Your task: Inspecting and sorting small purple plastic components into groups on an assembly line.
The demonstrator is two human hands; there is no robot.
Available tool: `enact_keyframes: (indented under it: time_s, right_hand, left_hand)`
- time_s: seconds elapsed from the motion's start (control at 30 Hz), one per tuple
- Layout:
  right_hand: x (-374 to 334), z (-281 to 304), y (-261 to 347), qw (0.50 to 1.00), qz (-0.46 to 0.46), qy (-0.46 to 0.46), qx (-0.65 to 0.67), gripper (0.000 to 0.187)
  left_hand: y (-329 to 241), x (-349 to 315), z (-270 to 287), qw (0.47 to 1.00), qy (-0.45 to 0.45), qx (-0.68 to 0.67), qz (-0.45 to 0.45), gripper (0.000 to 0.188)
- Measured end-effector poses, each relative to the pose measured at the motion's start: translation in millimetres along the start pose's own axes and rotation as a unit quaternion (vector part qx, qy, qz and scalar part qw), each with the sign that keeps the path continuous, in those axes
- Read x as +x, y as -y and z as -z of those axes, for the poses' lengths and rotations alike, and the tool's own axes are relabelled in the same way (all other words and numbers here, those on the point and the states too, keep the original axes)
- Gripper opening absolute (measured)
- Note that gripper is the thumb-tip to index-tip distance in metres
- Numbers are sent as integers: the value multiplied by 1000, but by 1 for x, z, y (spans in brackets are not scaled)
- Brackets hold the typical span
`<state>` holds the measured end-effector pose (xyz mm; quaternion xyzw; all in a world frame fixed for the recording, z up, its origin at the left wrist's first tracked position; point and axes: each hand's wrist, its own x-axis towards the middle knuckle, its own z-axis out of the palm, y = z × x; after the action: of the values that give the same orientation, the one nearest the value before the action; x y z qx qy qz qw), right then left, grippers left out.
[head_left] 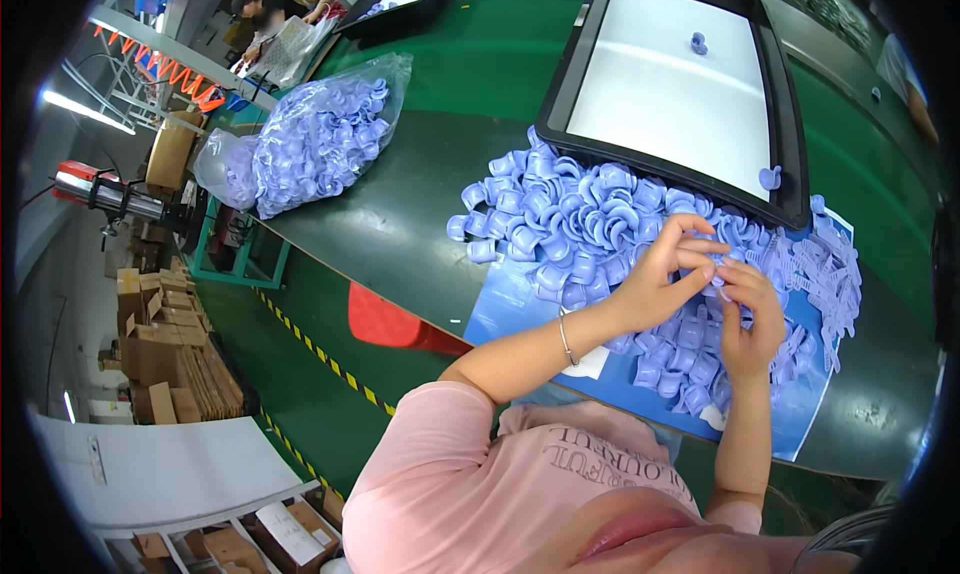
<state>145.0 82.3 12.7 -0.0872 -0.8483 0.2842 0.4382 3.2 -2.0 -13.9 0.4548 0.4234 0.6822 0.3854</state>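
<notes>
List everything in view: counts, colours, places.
Table: one, green, middle
Large tray: one, black and white, top centre
Cup pieces: many, lavender, heaped before large tray
Flat strips: many, lavender, right of heap
Loose pieces: two, lavender, in large tray
Small piece: one, lavender, centre right
Sheet: one, blue, under heap
Bag: one, clear, filled, left on table
Second tray: one, black, top
Stool: one, red, below table edge
Hose: one, orange, upper left
Boxes: many, brown, left side
Other people: at least two, background
Bracelet: one, silvery, left wrist
Left hand: one, at small piece
Right hand: one, same place
</notes>
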Motion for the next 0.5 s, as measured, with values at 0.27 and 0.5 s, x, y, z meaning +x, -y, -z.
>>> enact_keyframes:
  time_s: [0.27, 0.5]
  right_hand:
    - [11, 8, -11, 989, -31, -6, -148, 10]
    - [10, 10, -18, 993, -31, 20, -112, 10]
  left_hand:
    - [-2, 0, 4, 973, -6, 226, -41, 27]
    - [-5, 5, 0, 974, 5, 224, -13, 38]
